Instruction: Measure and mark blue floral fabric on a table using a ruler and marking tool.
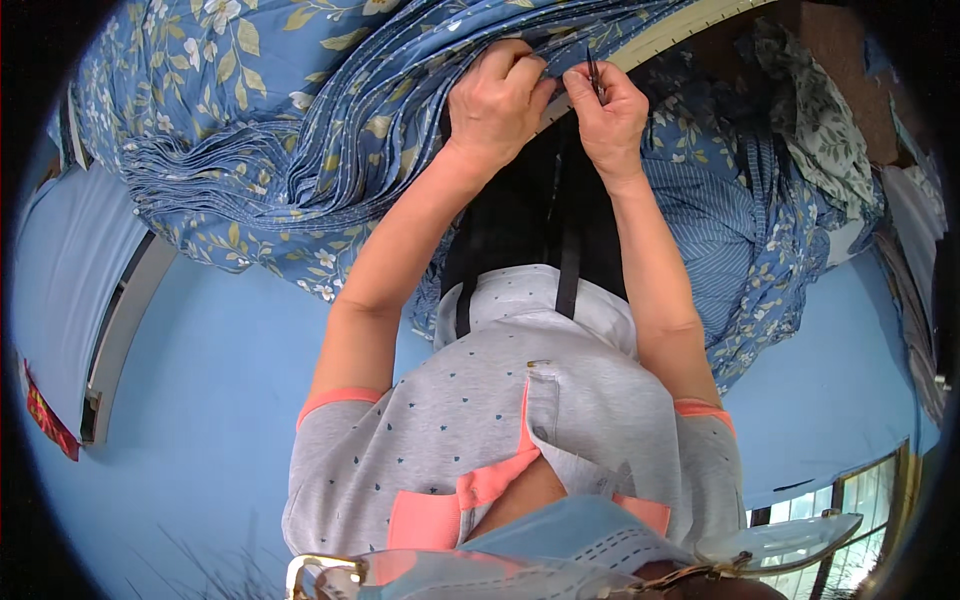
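A large heap of blue floral fabric (270,160) with white blossoms and many gathered folds lies in front of me, filling the upper left. My left hand (497,105) is closed on the fabric's folded edge, its fingertips partly hidden. Close beside it, my right hand (610,120) is closed around a small dark pointed tool (594,72). The tool's thin tip points away from me over the fabric; it resembles thread snips, but most of it is hidden in the fingers. Both hands are at the table's near edge, almost touching.
A pale curved strip with tick marks (690,28) runs along the table edge to the upper right. More blue fabric, striped and floral (715,220), hangs at the right beside a whitish leaf-print cloth (825,130). A grey-white frame (125,320) stands at the left.
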The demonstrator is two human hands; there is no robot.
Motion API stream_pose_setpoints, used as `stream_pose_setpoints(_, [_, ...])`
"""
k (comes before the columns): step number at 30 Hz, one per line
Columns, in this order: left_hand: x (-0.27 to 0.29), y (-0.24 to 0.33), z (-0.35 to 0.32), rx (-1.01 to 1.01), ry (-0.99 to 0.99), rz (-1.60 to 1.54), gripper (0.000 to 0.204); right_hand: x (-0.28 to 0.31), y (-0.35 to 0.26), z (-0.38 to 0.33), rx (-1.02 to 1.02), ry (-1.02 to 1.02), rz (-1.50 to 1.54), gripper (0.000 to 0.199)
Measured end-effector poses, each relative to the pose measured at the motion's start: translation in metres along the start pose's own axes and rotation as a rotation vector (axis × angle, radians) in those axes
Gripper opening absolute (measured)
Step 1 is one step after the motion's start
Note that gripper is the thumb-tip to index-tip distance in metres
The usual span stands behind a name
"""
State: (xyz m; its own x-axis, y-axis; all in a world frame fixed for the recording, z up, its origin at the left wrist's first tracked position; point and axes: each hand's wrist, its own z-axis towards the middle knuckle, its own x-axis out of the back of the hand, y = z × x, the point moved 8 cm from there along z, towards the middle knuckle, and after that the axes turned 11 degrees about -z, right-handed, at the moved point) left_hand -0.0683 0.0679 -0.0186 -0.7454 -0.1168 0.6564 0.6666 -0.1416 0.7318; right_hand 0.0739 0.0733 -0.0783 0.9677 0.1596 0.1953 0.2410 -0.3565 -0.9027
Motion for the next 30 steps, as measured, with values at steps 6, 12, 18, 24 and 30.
stream_pose_setpoints(6, [-0.001,0.005,0.006,-0.076,0.134,0.005,0.017,-0.003,-0.020,-0.005,0.144,0.025,-0.150,0.007])
stream_pose_setpoints(12, [-0.001,-0.003,0.005,-0.055,0.175,-0.015,0.011,0.004,-0.022,-0.006,0.199,0.012,-0.270,0.012])
stream_pose_setpoints(18, [-0.002,-0.005,0.005,-0.056,0.153,-0.049,0.011,0.022,-0.044,-0.015,0.331,0.110,-0.705,0.027])
stream_pose_setpoints(24, [-0.004,-0.007,0.002,-0.043,0.167,-0.067,0.011,0.016,-0.066,-0.016,0.526,0.172,-0.851,0.026])
stream_pose_setpoints(30, [-0.005,-0.009,0.001,-0.050,0.181,-0.096,0.011,0.005,-0.065,-0.013,0.530,0.108,-0.985,0.022])
